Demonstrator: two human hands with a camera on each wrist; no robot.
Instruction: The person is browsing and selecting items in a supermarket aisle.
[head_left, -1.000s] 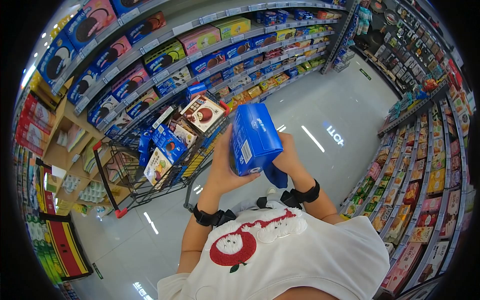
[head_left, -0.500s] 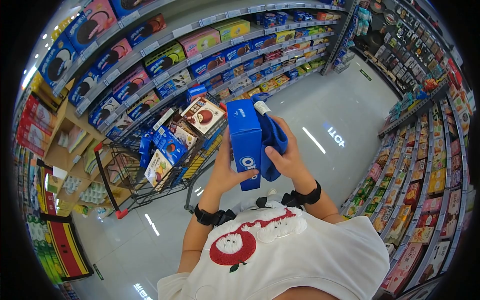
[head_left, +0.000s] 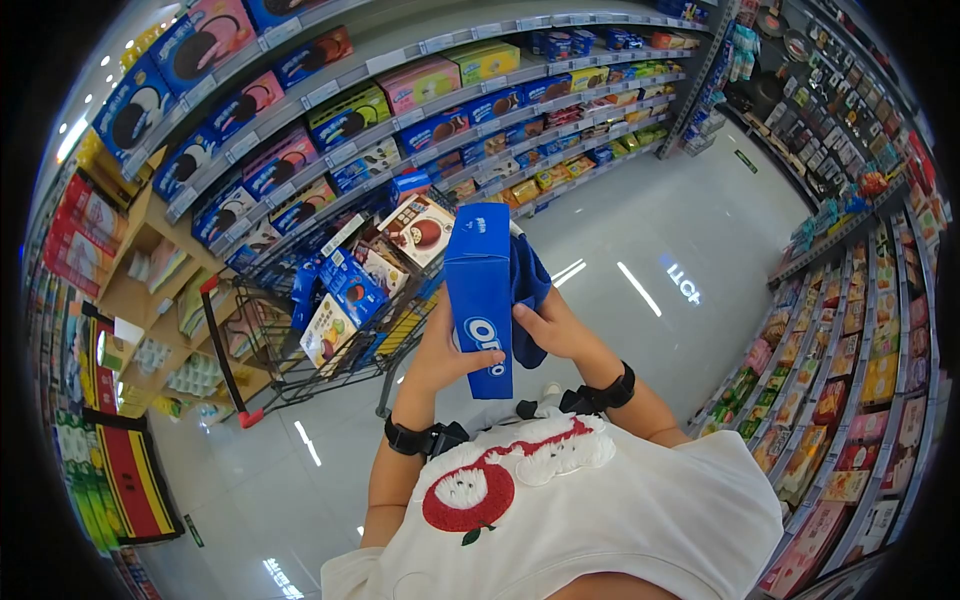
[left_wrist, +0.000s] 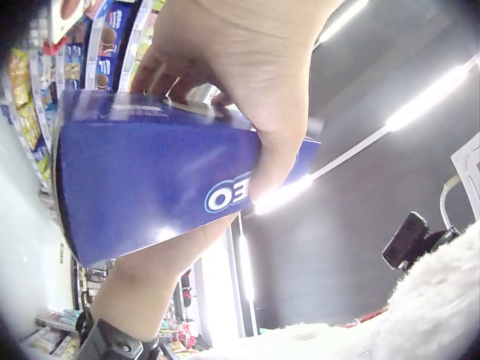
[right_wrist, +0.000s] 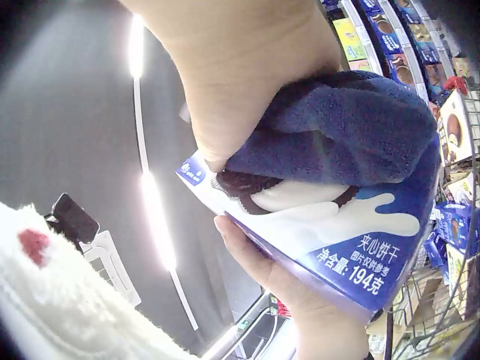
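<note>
A blue Oreo cookie box (head_left: 478, 310) stands on end in front of the chest, its narrow side facing up at the head camera. My left hand (head_left: 436, 352) grips it from the left, the thumb lying across the narrow side by the logo. On the opposite side, my right hand (head_left: 562, 328) holds a dark blue cloth (head_left: 528, 270), bunched against the box's broad face. In the right wrist view the cloth (right_wrist: 345, 131) covers part of the printed cookie picture, above white lettering. The right fingers are mostly hidden behind the cloth.
To the left stands a shopping cart (head_left: 300, 375) with several cookie boxes inside. Shelves of boxed cookies (head_left: 430, 130) run behind it. Another shelf of packaged snacks (head_left: 830, 400) lines the right side, with a grey floor (head_left: 620, 230) between.
The box has turned so its narrow logo side faces up, then shifted slightly left and down. The cloth, earlier mostly below the box, now lies against its right face with the right hand.
</note>
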